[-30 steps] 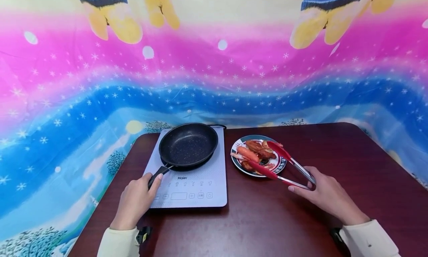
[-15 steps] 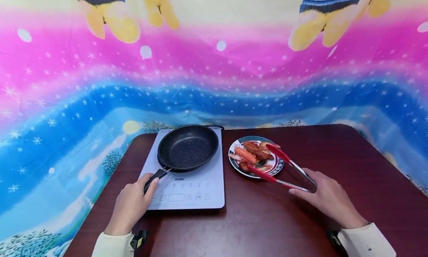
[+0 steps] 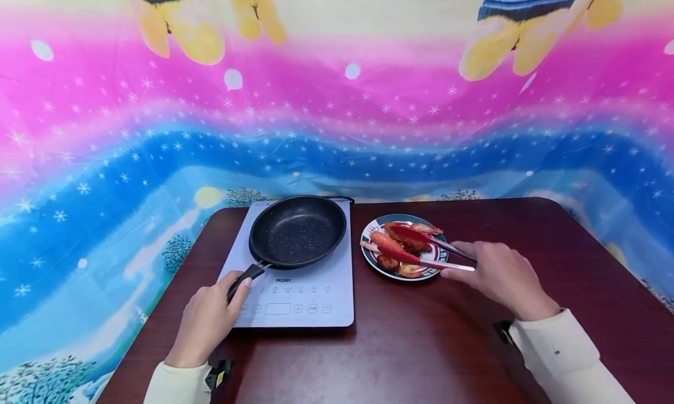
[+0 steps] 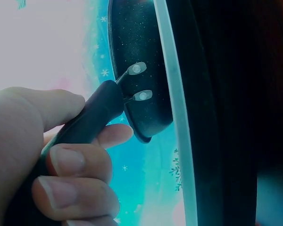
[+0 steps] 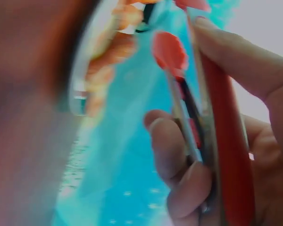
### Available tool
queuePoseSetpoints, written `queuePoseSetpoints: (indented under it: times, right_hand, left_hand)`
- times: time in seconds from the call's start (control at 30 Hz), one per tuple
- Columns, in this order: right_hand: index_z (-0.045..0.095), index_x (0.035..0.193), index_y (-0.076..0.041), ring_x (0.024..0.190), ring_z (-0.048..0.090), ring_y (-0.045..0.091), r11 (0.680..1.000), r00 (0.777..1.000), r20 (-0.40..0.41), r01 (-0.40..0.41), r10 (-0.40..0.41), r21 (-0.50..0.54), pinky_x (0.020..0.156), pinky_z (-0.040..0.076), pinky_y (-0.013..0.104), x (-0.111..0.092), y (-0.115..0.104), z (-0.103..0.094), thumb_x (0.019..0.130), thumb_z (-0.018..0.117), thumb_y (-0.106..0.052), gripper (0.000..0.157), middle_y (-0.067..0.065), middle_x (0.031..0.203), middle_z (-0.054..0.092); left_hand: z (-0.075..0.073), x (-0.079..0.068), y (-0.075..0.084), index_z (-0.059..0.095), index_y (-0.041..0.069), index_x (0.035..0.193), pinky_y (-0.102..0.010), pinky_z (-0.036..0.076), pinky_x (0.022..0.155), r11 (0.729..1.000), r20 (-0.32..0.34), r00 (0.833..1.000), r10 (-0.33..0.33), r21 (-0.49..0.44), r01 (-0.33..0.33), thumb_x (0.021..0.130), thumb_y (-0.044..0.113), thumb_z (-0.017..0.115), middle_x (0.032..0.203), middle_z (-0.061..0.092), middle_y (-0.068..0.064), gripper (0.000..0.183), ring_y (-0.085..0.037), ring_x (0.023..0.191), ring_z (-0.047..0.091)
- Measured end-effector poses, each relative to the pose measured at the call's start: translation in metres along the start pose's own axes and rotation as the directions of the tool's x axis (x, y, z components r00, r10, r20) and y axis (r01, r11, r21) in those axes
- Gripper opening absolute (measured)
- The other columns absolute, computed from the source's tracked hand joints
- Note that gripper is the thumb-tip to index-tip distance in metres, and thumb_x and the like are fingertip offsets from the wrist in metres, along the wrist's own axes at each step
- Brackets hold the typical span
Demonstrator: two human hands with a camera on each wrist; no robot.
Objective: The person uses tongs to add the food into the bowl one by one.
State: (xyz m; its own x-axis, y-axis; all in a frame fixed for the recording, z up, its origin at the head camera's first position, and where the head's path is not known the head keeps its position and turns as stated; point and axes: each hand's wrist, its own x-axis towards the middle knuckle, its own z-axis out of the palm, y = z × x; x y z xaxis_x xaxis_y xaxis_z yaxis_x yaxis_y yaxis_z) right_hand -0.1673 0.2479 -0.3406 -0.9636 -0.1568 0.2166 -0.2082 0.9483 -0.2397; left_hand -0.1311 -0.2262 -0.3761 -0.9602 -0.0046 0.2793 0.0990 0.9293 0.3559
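My left hand grips the black handle of a speckled frying pan, its fingers wrapped around it. The pan sits over the white induction cooktop, and nothing lies inside it. In my right hand is a pair of red-tipped metal tongs, squeezed between thumb and fingers. Their red heads overlap the food on a round plate, one on each side of a piece near the middle. A sausage-like orange piece, shrimp and browned pieces show on that plate.
The cooktop and plate stand side by side on a dark reddish table. A black cord runs behind the cooktop. A colourful printed cloth hangs at the table's back edge.
My right hand has moved forward and left with the tongs, whose arms have come closer together over the food. My left hand stays on the pan handle.
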Motion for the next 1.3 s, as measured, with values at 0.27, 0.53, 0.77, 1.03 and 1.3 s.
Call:
queuePoseSetpoints:
  times: [0.27, 0.53, 0.77, 1.03, 1.3]
  right_hand:
    - [0.063, 0.129, -0.011, 0.073, 0.057, 0.025, 0.995, 0.992, 0.094, -0.085, 0.080, 0.049, 0.052, 0.045, 0.037, 0.024, -0.031, -0.022, 0.076, 0.073, -0.060, 0.073, 0.014, 0.091, 0.069]
    - [0.059, 0.133, -0.011, 0.085, 0.054, 0.030, 0.971, 0.955, 0.208, -0.229, 0.211, 0.070, 0.057, 0.044, 0.039, 0.037, -0.037, -0.018, 0.080, 0.073, -0.051, 0.068, 0.026, 0.121, 0.059]
    - [0.058, 0.134, -0.012, 0.090, 0.053, 0.032, 0.960, 0.938, 0.248, -0.267, 0.241, 0.078, 0.060, 0.044, 0.043, 0.041, -0.037, -0.012, 0.079, 0.074, -0.050, 0.069, 0.025, 0.119, 0.059]
    - [0.060, 0.131, -0.012, 0.088, 0.053, 0.031, 0.960, 0.929, 0.272, -0.273, 0.249, 0.053, 0.061, 0.043, 0.044, 0.044, -0.038, -0.003, 0.077, 0.077, -0.048, 0.067, 0.020, 0.111, 0.061]
    - [0.060, 0.131, -0.010, 0.086, 0.054, 0.031, 0.961, 0.935, 0.248, -0.274, 0.255, 0.045, 0.060, 0.044, 0.043, 0.044, -0.040, 0.001, 0.076, 0.078, -0.047, 0.069, 0.021, 0.111, 0.061]
  left_hand:
    - [-0.001, 0.000, 0.000, 0.063, 0.012, 0.118, -0.031, 0.029, 0.044, 1.000, 0.018, 1.000, -0.010, 0.001, 0.010, 0.098, 0.036, 0.055, 0.050, 0.039, 0.002, 0.031, -0.016, 0.044, 0.035]
    - [-0.003, 0.002, 0.004, 0.063, 0.012, 0.118, -0.031, 0.029, 0.045, 1.000, 0.036, 0.999, -0.015, 0.014, 0.015, 0.099, 0.036, 0.054, 0.050, 0.040, 0.002, 0.032, -0.016, 0.044, 0.035]
    - [-0.012, 0.007, 0.008, 0.060, 0.009, 0.112, -0.032, 0.033, 0.048, 0.999, 0.161, 0.987, -0.013, 0.053, 0.004, 0.099, 0.034, 0.053, 0.053, 0.042, 0.000, 0.029, -0.016, 0.047, 0.039]
    - [-0.031, 0.020, 0.022, 0.056, 0.006, 0.092, -0.033, 0.034, 0.050, 0.987, 0.343, 0.938, 0.040, 0.134, -0.091, 0.096, 0.029, 0.057, 0.059, 0.046, -0.004, 0.023, -0.018, 0.051, 0.043]
    - [-0.041, 0.035, 0.033, 0.057, 0.007, 0.087, -0.034, 0.038, 0.054, 0.984, 0.427, 0.903, 0.037, 0.143, -0.108, 0.095, 0.021, 0.061, 0.064, 0.048, -0.005, 0.016, -0.017, 0.056, 0.046]
